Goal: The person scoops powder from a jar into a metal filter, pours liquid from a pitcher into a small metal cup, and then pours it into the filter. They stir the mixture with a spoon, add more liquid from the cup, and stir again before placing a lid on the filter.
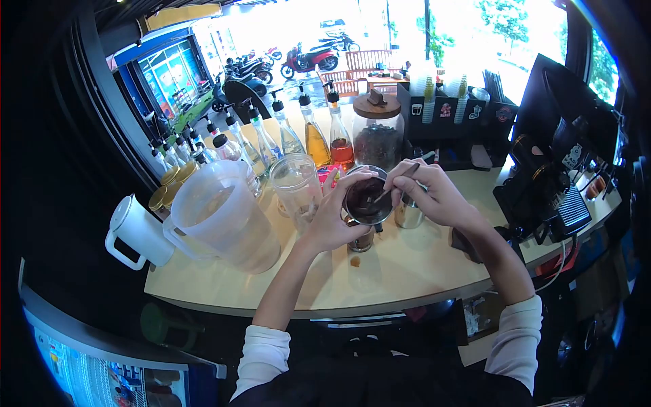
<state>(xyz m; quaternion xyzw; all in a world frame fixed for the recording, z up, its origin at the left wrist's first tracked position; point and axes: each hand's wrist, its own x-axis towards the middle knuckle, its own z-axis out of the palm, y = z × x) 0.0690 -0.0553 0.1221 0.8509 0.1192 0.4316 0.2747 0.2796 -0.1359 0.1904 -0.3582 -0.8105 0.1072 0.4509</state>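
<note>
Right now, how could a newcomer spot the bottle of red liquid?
Along the back of the pale counter runs a row of pump-topped bottles. Find the big wooden-lidded jar at its right end; the bottle of red liquid stands just left. Its red contents set it apart from the amber-filled bottle beside it.

Over my feed I take this for a café or drinks shop: pump-topped bottles [315,144] line the worktop [420,264], stacked cups [428,100] stand toward its far edge, and motorbikes [310,63] are parked outside beyond it.
</note>
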